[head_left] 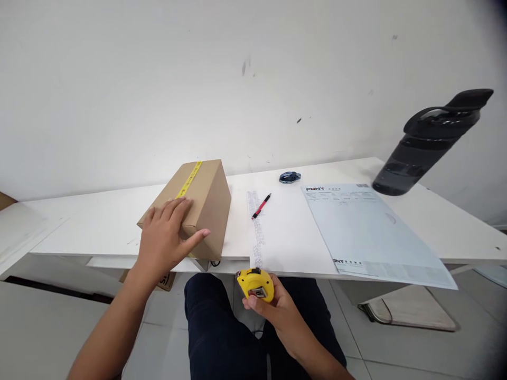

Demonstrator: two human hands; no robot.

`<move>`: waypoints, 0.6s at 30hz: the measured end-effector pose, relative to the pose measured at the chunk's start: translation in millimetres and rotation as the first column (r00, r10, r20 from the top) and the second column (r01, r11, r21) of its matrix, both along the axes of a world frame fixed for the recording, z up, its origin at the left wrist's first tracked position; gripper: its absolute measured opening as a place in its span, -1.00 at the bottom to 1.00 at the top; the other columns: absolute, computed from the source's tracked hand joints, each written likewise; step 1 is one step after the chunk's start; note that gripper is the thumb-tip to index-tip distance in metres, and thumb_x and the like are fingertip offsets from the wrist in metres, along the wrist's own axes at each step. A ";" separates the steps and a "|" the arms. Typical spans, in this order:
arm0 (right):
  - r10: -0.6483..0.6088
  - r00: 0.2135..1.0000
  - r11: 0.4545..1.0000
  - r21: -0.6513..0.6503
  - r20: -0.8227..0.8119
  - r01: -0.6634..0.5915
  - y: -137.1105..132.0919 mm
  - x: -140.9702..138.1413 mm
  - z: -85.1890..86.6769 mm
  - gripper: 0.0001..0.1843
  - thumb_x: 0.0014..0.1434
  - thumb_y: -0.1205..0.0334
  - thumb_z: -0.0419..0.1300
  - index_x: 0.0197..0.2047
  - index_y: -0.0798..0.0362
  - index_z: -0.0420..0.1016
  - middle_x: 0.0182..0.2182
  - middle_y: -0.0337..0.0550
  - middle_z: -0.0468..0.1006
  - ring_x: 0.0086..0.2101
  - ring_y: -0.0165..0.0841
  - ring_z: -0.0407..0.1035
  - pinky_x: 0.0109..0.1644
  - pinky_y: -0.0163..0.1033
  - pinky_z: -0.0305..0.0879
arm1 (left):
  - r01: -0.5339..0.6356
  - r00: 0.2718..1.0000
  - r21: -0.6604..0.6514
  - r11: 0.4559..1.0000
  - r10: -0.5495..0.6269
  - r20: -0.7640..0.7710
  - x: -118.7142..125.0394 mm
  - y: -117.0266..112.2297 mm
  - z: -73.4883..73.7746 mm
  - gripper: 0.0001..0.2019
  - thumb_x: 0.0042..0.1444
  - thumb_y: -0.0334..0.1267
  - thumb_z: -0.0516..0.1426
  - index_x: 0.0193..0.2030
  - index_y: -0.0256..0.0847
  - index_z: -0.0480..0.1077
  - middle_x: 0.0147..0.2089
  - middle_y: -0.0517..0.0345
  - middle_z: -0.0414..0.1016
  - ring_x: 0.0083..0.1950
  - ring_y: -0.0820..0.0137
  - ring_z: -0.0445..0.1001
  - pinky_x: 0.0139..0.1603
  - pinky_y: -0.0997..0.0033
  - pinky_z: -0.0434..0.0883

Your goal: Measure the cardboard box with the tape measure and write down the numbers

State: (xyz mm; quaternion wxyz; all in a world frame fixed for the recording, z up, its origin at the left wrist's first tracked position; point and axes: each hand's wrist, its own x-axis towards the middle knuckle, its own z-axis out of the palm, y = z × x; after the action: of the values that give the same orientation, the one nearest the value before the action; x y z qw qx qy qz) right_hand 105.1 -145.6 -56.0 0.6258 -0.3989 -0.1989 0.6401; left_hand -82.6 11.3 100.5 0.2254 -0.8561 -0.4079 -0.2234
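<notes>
A closed brown cardboard box (212, 211) stands at the table's front edge, with a strip of yellow printed tape (190, 179) along its top. My left hand (166, 232) lies on the box's near top edge, fingers spread and the thumb stretched out over its side. Just beyond the table edge, above my lap, my right hand (269, 301) is closed around a yellow tape measure (255, 285). No blade can be made out coming from the tape measure.
On the white table (103, 221), a red and black pen (261, 206) lies on a white sheet with writing (291, 237). To the right are a printed PONY sheet (356, 227) overhanging the front edge, and a dark bottle (423, 150). A dark computer mouse (290, 177) sits near the wall.
</notes>
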 end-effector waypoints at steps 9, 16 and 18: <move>0.047 0.999 0.999 -0.006 0.014 -0.047 1.0 -3.7 -11.3 -0.38 -0.17 -0.05 0.59 -0.12 -0.03 0.46 -0.32 -0.28 0.53 -0.27 -0.32 0.49 -0.04 -0.13 0.42 | -0.026 0.982 -0.006 1.000 0.027 0.189 -7.8 3.6 -5.5 -0.44 0.20 0.16 0.16 0.20 -0.14 0.48 0.26 -0.02 0.52 0.28 0.02 0.47 0.32 0.01 0.33; 0.058 0.992 0.998 0.027 0.110 -0.062 -1.9 9.5 -4.4 -0.38 -0.10 -0.12 0.54 -0.07 -0.02 0.48 -0.25 -0.21 0.55 -0.32 -0.36 0.45 -0.18 -0.19 0.43 | -0.187 0.785 -0.140 0.972 0.234 0.573 -54.9 26.8 6.1 -0.50 0.14 0.06 0.17 0.16 -0.07 0.53 0.09 0.09 0.63 0.07 0.13 0.57 0.08 0.14 0.48; 0.023 0.983 0.999 0.037 0.184 -0.030 -2.3 22.6 3.3 -0.34 -0.04 -0.19 0.48 0.02 -0.02 0.47 -0.27 -0.20 0.55 -0.44 -0.42 0.38 -0.33 -0.22 0.39 | -0.234 0.689 -0.158 0.959 0.278 0.669 -75.3 38.3 3.8 -0.52 0.14 0.04 0.14 0.10 -0.14 0.57 -0.03 0.08 0.65 0.00 0.13 0.56 0.09 0.09 0.47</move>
State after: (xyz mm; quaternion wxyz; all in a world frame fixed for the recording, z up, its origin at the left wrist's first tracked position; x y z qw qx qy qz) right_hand 127.6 -147.9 -52.7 0.6039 -0.4410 -0.2736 0.6050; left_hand -157.9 49.6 104.3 0.0620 -0.6540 -0.5836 -0.4773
